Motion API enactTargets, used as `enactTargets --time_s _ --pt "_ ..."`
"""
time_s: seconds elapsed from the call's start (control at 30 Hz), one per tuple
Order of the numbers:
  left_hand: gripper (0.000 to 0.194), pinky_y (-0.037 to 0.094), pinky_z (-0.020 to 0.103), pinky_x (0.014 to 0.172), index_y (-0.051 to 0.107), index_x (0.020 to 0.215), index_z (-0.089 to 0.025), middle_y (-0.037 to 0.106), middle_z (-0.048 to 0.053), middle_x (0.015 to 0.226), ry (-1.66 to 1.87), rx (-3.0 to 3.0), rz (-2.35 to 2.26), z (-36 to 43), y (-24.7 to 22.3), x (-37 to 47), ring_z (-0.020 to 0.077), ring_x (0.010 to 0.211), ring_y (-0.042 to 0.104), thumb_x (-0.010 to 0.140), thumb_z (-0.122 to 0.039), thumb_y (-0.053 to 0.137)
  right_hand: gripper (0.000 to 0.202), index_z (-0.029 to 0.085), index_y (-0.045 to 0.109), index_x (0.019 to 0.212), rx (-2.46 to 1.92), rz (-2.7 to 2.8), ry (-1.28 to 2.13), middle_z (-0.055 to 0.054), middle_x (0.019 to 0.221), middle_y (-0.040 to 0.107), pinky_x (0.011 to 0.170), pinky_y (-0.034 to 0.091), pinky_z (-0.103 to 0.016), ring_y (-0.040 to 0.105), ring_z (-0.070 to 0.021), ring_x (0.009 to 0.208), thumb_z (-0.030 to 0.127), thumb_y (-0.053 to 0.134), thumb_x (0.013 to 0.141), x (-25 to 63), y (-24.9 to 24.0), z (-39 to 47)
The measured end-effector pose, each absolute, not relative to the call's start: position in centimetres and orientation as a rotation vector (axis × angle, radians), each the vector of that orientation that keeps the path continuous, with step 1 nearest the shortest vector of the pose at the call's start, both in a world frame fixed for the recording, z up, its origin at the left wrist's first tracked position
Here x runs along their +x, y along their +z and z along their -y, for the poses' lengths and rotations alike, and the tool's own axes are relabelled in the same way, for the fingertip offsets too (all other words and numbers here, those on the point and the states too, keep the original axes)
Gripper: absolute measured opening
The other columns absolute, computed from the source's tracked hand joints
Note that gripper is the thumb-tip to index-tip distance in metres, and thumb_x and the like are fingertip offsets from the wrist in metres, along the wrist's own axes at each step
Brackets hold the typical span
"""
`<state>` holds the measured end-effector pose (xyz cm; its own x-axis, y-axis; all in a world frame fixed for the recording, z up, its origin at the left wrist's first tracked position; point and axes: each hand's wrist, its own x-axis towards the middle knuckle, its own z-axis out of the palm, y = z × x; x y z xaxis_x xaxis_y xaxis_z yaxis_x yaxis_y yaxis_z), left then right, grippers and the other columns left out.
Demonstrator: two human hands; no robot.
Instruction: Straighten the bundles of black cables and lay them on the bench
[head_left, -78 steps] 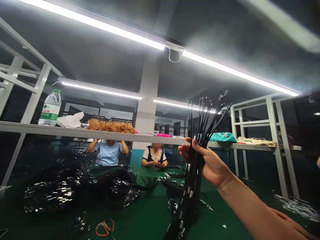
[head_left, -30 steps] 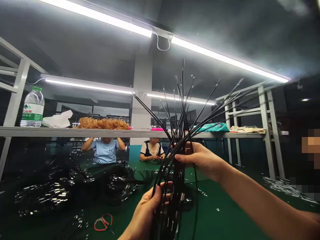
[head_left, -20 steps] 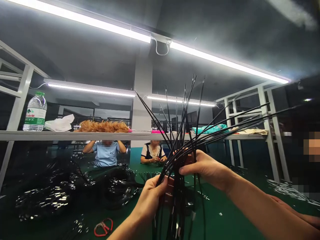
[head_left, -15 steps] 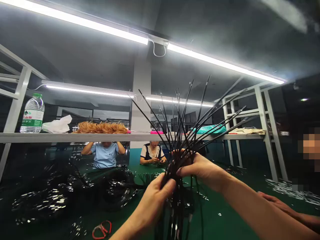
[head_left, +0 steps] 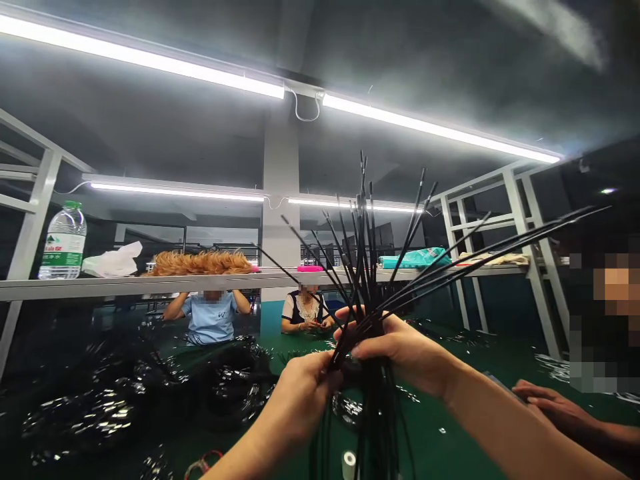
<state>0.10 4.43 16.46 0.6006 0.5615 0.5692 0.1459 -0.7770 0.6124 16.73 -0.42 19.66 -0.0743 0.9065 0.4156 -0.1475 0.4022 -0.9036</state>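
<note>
The right hand closes thumb and fingers around a bundle of thin, smooth black cords; the left hand pinches a few of them just left of those fingers. Their long axis runs roughly upright: above the fingers, slender ends fan upward and out to both sides, and below them strands hang over a green table. Left of the left hand's fingers lies a glossy black heap.
</note>
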Motion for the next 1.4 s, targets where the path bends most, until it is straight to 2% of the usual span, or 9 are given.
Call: enactTargets --time_s 0.17,0.37,0.53,0.67,0.83,1.07,1.2,1.3,1.4 --pt "0.02 0.039 0.026 0.062 0.068 0.086 -0.017 0.054 0.0 0.07 1.084 2.286 -0.61 -4.3 16.7 -0.7 0.017 0.067 0.052 0.079 -0.019 0.049 0.035 0.018 0.068 0.089 -0.79 1.376 0.947 0.001 0.075 0.071 0.069 0.048 -0.03 0.063 -0.0176 0.072 0.011 0.078 0.057 17.2 19.0 0.3" --pt "0.02 0.042 0.028 0.069 0.067 0.088 -0.011 0.063 0.002 0.069 1.017 1.912 -0.4 -4.5 16.5 -0.7 0.0161 0.067 0.057 0.077 -0.025 0.058 0.025 0.017 0.07 0.083 -0.785 1.319 0.961 -0.001 0.078 0.07 0.054 0.042 -0.02 0.059 -0.0119 0.066 0.019 0.081 0.061 16.8 18.8 0.3" --pt "0.022 0.03 0.021 0.052 0.073 0.087 -0.012 0.053 -0.004 0.057 1.01 2.061 -0.423 -4.3 16.8 -0.9 0.0087 0.052 0.041 0.075 -0.029 0.065 0.025 0.017 0.067 0.079 -0.839 1.309 0.918 0.005 0.057 0.058 0.039 0.028 -0.015 0.048 -0.0064 0.049 0.023 0.082 0.06 16.1 19.1 0.2" --pt "0.024 0.037 0.024 0.059 0.072 0.094 -0.013 0.065 0.002 0.067 0.922 1.978 -0.41 -4.1 17.2 -1.2 0.0128 0.061 0.053 0.073 -0.021 0.065 0.021 0.017 0.066 0.075 -0.84 1.277 0.903 0.005 0.058 0.058 0.039 0.028 -0.017 0.045 -0.0061 0.047 0.022 0.08 0.061 15.7 19.1 0.1" --pt "0.02 0.039 0.026 0.065 0.071 0.086 -0.013 0.066 0.002 0.067 0.954 1.917 -0.33 -4.6 17.1 -1.6 0.0147 0.066 0.057 0.071 -0.025 0.067 0.024 0.018 0.068 0.081 -0.814 1.322 0.954 0.005 0.059 0.058 0.042 0.033 -0.019 0.046 -0.0072 0.048 0.021 0.079 0.06 15.7 19.3 0.1" --pt "0.031 0.034 0.022 0.059 0.066 0.083 -0.013 0.058 -0.002 0.067 0.977 1.885 -0.379 -5.1 16.7 -1.0 0.0098 0.059 0.046 0.068 -0.04 0.07 0.01 0.018 0.064 0.075 -0.94 1.394 0.895 0.007 0.051 0.051 0.038 0.029 -0.017 0.044 -0.007 0.045 0.015 0.063 0.066 14.9 19.6 -0.1" --pt "0.028 0.026 0.023 0.052 0.058 0.061 -0.014 0.046 -0.006 0.056 0.979 1.941 -0.471 -4.8 16.9 -0.7 0.0086 0.054 0.036 0.068 -0.04 0.066 0.014 0.015 0.067 0.081 -0.929 1.431 0.907 0.001 0.065 0.062 0.037 0.029 -0.016 0.048 -0.0066 0.047 0.02 0.068 0.067 14.6 20.3 0.2" --pt "0.024 0.025 0.023 0.051 0.059 0.062 -0.015 0.047 -0.006 0.055 0.932 1.984 -0.558 -4.8 17.3 -1.2 0.0088 0.053 0.037 0.071 -0.037 0.063 0.015 0.014 0.068 0.078 -0.902 1.364 0.917 -0.003 0.075 0.067 0.036 0.029 -0.015 0.049 -0.0061 0.048 0.022 0.073 0.066 15.0 20.5 0.2" --pt "0.021 0.027 0.022 0.051 0.064 0.066 -0.014 0.051 -0.006 0.056 0.797 2.047 -0.582 -5.2 17.1 -2.0 0.0087 0.054 0.04 0.07 -0.034 0.066 0.019 0.013 0.069 0.071 -0.866 1.323 0.945 -0.003 0.071 0.066 0.035 0.028 -0.015 0.046 -0.0059 0.048 0.028 0.078 0.064 15.4 20.3 -0.2"
